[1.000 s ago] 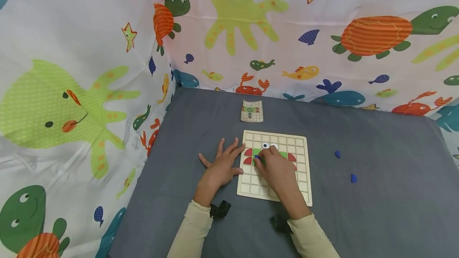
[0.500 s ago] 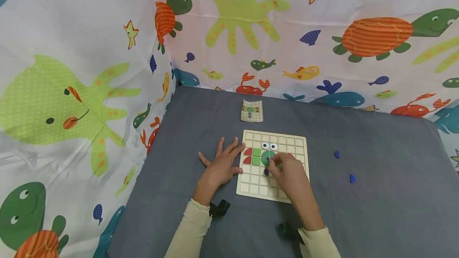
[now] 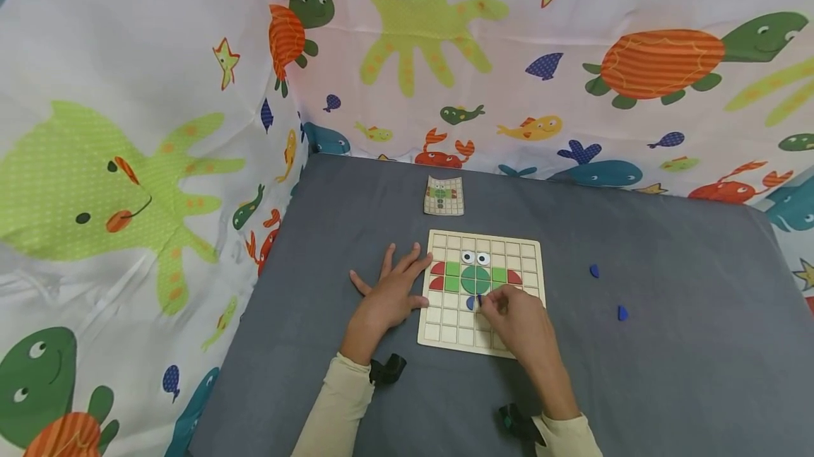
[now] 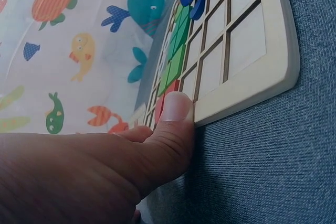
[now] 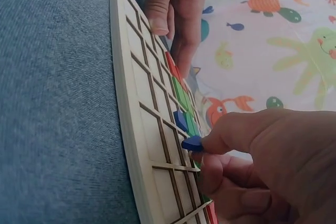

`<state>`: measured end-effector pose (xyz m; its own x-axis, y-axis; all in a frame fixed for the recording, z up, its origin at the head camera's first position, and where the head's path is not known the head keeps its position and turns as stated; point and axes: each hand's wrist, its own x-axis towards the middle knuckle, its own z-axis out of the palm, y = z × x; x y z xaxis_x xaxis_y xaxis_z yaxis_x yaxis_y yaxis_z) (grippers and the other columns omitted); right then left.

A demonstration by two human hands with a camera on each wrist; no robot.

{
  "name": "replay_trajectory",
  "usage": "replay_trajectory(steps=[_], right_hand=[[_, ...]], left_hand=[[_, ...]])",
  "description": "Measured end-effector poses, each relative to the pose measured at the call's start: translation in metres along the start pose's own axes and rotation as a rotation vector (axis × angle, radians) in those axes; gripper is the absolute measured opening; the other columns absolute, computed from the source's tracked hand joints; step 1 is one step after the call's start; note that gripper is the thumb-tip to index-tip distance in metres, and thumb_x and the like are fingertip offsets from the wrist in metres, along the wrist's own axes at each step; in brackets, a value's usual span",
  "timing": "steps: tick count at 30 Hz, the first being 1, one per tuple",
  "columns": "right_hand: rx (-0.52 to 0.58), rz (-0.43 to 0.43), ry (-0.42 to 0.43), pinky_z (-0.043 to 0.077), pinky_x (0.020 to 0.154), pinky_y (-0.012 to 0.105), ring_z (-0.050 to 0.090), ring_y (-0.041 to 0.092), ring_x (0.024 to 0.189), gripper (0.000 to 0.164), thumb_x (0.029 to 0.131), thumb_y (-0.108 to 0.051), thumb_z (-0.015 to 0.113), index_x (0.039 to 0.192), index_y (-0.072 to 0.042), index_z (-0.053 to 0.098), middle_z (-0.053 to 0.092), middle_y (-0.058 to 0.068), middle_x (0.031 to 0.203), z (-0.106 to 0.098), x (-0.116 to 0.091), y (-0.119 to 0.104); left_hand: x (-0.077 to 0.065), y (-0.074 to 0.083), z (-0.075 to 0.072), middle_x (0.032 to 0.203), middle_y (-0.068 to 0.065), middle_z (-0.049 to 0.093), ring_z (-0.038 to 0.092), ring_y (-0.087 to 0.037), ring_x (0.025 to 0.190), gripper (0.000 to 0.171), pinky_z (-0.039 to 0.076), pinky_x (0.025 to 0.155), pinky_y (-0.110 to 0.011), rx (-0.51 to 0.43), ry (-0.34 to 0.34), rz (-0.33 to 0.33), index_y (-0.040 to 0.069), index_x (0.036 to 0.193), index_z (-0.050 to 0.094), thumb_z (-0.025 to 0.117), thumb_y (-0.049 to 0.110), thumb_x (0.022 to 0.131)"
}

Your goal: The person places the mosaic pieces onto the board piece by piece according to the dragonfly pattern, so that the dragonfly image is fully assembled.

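A square wooden grid board [image 3: 445, 333] lies on the grey cloth, bearing red, green, eye-printed and blue pieces. My right hand [image 3: 523, 319] is over its middle, thumb and finger pinching a blue quarter-round piece [image 5: 192, 143]. Beside that piece, a matching blue quarter-round [image 5: 180, 120] sits on the board just below the green circle [image 3: 475, 280]. At the board's left edge rests my left hand [image 3: 388, 305], fingers spread and straight. In the left wrist view its thumb touches the rim near a red piece [image 4: 167, 98].
Two more blue quarter-round pieces lie to the right, one farther back [image 3: 594, 271] and one nearer [image 3: 622, 313]. Behind the board is a small pattern card [image 3: 444, 196] showing a grid figure. A printed curtain [image 3: 407, 118] borders the table at the back and left.
My right hand has drawn back from the board's left part toward its middle, still holding a blue piece, uncovering the green circle and the blue piece below it. My left hand stays put.
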<state>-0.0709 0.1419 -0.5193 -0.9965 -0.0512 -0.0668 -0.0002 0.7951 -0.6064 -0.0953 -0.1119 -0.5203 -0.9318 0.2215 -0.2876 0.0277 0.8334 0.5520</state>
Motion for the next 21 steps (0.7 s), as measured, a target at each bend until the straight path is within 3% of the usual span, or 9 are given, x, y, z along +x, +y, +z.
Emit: replay_trajectory(steps=[21], right_hand=[[-0.047, 0.023, -0.024, 0.043, 0.051, 0.031, 0.055, 0.013, 0.061, 0.017, 0.094, -0.027, 0.073, 0.084, -0.014, 0.071, 0.064, -0.004, 0.07, -0.0001, -0.0001, -0.001]], left_hand=[[0.0001, -0.0024, 0.0016, 0.177, 0.01, 0.018, -0.008, -0.03, 0.164, 0.088, -0.021, 0.102, -0.091, -0.006, 0.001, 0.009, 0.038, 0.167, 0.033, 0.079, 0.033, 0.093]])
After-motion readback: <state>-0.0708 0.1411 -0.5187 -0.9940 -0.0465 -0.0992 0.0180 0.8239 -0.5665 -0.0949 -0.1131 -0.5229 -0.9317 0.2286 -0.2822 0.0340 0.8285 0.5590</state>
